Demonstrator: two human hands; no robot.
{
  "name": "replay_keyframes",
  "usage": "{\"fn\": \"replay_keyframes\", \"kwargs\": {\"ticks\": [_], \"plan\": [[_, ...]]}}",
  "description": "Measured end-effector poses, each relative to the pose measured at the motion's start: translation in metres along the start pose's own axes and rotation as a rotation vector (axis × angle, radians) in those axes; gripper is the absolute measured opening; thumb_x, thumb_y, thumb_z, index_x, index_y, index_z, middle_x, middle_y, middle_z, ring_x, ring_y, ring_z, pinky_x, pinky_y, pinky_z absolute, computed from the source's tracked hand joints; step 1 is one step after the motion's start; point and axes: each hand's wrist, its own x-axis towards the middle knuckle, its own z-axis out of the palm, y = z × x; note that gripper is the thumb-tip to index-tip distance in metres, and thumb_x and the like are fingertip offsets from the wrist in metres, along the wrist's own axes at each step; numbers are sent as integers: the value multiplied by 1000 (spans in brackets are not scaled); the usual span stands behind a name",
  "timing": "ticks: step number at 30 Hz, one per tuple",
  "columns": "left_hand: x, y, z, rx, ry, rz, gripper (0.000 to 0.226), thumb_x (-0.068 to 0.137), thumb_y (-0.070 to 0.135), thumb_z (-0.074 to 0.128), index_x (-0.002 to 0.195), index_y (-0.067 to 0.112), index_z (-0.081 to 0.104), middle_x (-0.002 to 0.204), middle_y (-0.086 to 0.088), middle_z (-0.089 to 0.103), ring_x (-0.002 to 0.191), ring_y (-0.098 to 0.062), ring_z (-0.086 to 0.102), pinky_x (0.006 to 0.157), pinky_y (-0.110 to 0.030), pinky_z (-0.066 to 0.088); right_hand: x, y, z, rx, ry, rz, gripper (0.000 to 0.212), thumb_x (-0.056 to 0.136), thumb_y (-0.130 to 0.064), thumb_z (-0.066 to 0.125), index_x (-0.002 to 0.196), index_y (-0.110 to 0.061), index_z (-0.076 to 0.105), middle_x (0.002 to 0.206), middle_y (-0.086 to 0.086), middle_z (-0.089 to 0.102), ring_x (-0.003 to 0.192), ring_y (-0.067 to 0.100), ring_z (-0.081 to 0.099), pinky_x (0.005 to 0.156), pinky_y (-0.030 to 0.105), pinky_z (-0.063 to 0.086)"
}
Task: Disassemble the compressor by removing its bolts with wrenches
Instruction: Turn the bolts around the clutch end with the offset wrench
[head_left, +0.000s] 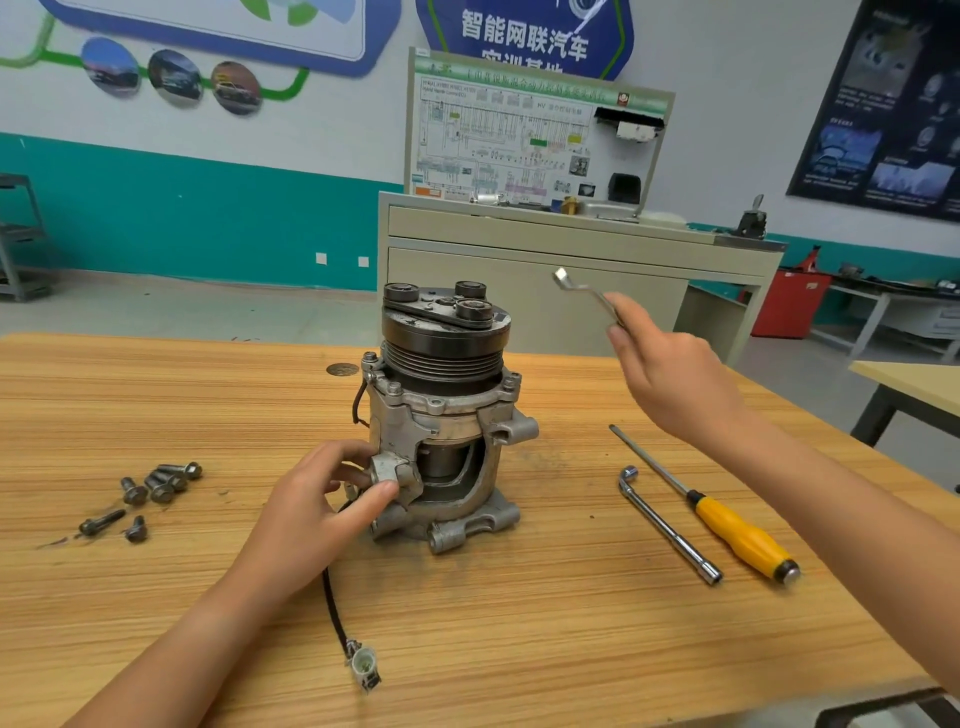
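Observation:
The grey metal compressor (444, 415) stands upright on the wooden table (519, 623), its black pulley and clutch plate on top. My left hand (317, 499) grips a mounting lug low on its left side. My right hand (670, 369) is raised to the right of the pulley and holds a small silver wrench (582, 291) by its handle, the bent head pointing up and left, clear of the compressor. Several loose bolts (150, 491) lie on the table to the left. Bolts still sit in the upper flange.
An L-shaped socket wrench (667, 525) and a yellow-handled driver (727, 525) lie to the right of the compressor. A black cable with a white plug (363, 662) trails toward the front edge. A beige cabinet (545, 249) with a wiring board stands behind.

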Motion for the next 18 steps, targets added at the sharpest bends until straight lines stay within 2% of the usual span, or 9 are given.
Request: {"fn": "replay_keyframes", "kwargs": {"ticks": [2,4,6,10,14,16,18], "plan": [[-1,0,0,-5,1,-2,27,80,23,71,96,38,55,96,12,63,87,9,57,79,-17,42,-11,-2,-11,-96,-103,-40,38,96,-36,28,125,-20,46,50,-7,39,44,17,39,42,24,25],[-1,1,0,-8,4,-1,27,80,22,71,95,38,55,94,11,63,86,9,58,80,-17,42,-19,-8,-16,-259,-183,-82,36,96,-37,26,120,-21,47,55,-5,46,47,17,44,42,24,29],[-1,1,0,-6,2,0,28,80,22,71,94,38,55,93,11,63,86,9,58,79,-17,42,-23,-16,-17,-361,-244,-69,30,97,-31,28,120,-20,45,62,-3,52,54,20,49,43,25,30],[0,0,0,-6,-4,4,28,79,22,72,94,39,55,92,10,64,85,8,59,80,-18,42,-21,-32,-15,-432,-379,-25,27,95,-15,33,120,-16,41,56,-3,39,49,13,38,40,25,27],[0,0,-1,1,-11,8,29,80,24,71,94,41,53,93,11,63,87,9,58,80,-17,42,-18,-49,-18,-531,-496,-57,22,91,-4,38,112,-10,44,59,-2,33,48,13,31,40,24,24],[0,-1,-1,15,-9,14,30,80,25,71,94,43,51,94,11,63,89,10,57,79,-15,41,-18,-58,-21,-610,-513,-96,27,90,0,40,117,-3,41,59,-1,33,47,14,31,38,25,22],[0,-1,-1,18,-10,14,31,80,25,71,94,43,51,94,11,62,89,10,57,79,-14,41,-22,-67,-22,-648,-541,-111,40,90,3,40,128,6,31,66,3,44,51,18,38,37,26,21]]}}
